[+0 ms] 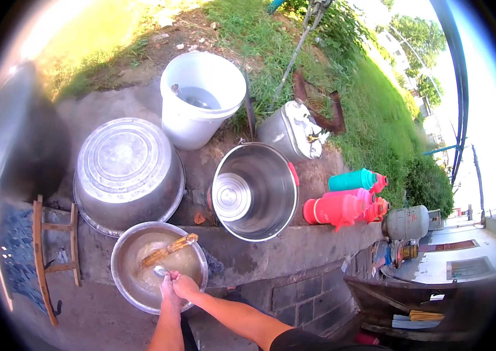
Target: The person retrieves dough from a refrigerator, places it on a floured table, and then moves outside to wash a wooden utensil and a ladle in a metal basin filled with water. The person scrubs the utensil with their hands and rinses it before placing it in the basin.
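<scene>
A metal basin [118, 266] of cloudy water is at the lower middle, below my hands. Across it leans a wooden stick-like tool [169, 250], one end in the water; its kind is unclear. My left hand [168, 288] and my right hand [186, 286] meet over the basin's near side, fingers closed. At their fingertips shows a small rounded, silvery-white thing [159, 271], perhaps a spoon or cup. My left hand appears to hold it, while my right fingers press close beside; their exact grip is hidden.
Behind the basin are an upturned aluminium pot [128, 155], a white plastic bucket [192, 126] holding water, a steel bucket [268, 199] and a metal can [283, 131]. Coloured flasks [336, 210] and a gas cylinder [405, 223] stand right; a wooden-framed woven seat [20, 245] is left.
</scene>
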Demonstrator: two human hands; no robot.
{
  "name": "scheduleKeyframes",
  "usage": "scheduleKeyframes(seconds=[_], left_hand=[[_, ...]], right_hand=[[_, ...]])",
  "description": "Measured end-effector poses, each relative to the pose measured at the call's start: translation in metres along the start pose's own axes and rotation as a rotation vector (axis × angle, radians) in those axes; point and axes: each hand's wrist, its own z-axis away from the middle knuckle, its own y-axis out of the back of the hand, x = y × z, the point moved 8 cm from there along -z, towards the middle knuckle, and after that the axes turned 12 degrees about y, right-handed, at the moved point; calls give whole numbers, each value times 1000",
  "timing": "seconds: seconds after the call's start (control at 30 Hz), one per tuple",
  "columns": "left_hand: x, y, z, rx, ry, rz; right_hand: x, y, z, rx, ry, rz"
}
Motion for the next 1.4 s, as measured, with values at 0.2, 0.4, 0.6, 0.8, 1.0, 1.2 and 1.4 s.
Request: scheduleKeyframes(seconds=[0.2, 0.4, 0.6, 0.8, 1.0, 1.2, 1.4], left_hand=[[34, 35, -22, 44, -48, 124], [22, 18, -8, -96, -9, 191], [59, 37, 3, 293, -377, -99], [104, 66, -12, 554, -873, -1097], [52, 53, -1, 218, -244, -174], [51, 51, -2, -27, -105, 60], [33, -4, 41, 70, -187, 68]], right_hand=[[-17, -2, 5, 32, -25, -21], [-29, 4, -1, -37, 132, 42], [-16, -7, 5, -87, 69, 11], [-33, 21, 11, -111, -26, 51], [-16, 52, 15, 109, -11, 197], [-20, -20, 2, -25, 106, -138], [-40, 7, 15, -13, -10, -163]])
